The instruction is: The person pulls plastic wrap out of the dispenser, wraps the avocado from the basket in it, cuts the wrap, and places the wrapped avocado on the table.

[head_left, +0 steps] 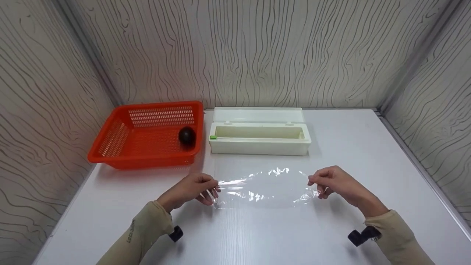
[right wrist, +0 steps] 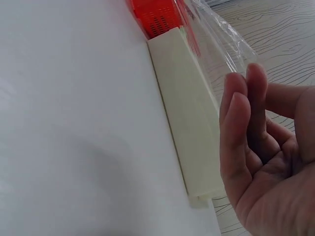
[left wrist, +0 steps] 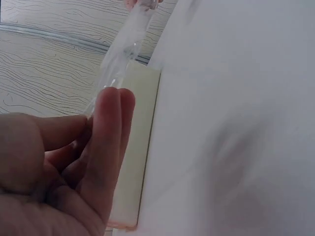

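Tan sleeves (head_left: pixel 138 235) sit closest to my head camera, at seven and five o'clock, a black fitting (head_left: pixel 176 233) at each cuff. Between them, just below mid-screen, it's the clear film (head_left: pixel 261 187), spread from hand to hand, rippled and glinting! At its nine o'clock edge, the left hand (head_left: pixel 193 188) has its grip pinching the film between thumb and fingers; at three o'clock, the right hand (head_left: pixel 336 183) has its grip pinching the other edge. Both wrist feeds give me hands raised off the table (head_left: pixel 265 239), soft shadows on its white top. Whether the film's far edge meets anything, I can't tell from here. Straight out at twelve o'clock, it's the long white box (head_left: pixel 259 148), its lid (head_left: pixel 257 114) tipped back on the far side, a green tab (head_left: pixel 213 137) at the nine o'clock end of its near rim. Over at ten, just beside the box, the orange basket (head_left: pixel 147 162), a dark round object (head_left: pixel 187 136) inside near its three o'clock side. Beyond everything, wood-grain-patterned walls (head_left: pixel 257 55) at ten, twelve and two.
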Motion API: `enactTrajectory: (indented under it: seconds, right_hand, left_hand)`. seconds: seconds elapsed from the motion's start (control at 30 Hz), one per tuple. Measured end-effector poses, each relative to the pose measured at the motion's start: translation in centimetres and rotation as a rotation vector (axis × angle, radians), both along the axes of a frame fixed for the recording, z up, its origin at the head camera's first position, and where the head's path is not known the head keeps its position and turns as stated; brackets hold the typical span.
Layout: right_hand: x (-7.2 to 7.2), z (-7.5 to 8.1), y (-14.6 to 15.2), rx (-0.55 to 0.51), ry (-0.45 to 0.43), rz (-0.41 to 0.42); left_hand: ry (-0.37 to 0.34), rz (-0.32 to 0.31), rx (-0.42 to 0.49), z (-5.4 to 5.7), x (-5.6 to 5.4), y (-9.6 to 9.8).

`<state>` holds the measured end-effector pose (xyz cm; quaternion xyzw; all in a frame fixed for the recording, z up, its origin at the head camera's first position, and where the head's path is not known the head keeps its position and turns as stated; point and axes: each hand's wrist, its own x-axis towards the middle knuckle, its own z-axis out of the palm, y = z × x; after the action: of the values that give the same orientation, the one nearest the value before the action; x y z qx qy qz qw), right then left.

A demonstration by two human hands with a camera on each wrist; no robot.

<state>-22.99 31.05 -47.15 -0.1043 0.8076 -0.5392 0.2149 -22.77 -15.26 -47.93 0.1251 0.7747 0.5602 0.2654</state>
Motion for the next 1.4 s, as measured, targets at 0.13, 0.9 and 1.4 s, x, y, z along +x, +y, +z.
enactTrajectory:
  seconds: [0.13, 0.9, 1.4]
  right_hand:
    - [-0.2, -1.0, 0.1, 0.06, -0.032, 0.012]
    - [-3.8, -2.1, 0.2, 0.179, 0.115, -0.116]
    - [-7.9, -3.2, -1.9, -0.039, 0.069, -0.222]
  left_hand:
    - [0.008, -0.029, -0.043, -0.6, -0.1, 0.0]
    - [0.177, 0.213, -0.216, -1.4, -3.4, 1.4]
    - [0.075, 0.424, 0.052, -2.3, -9.4, 4.7]
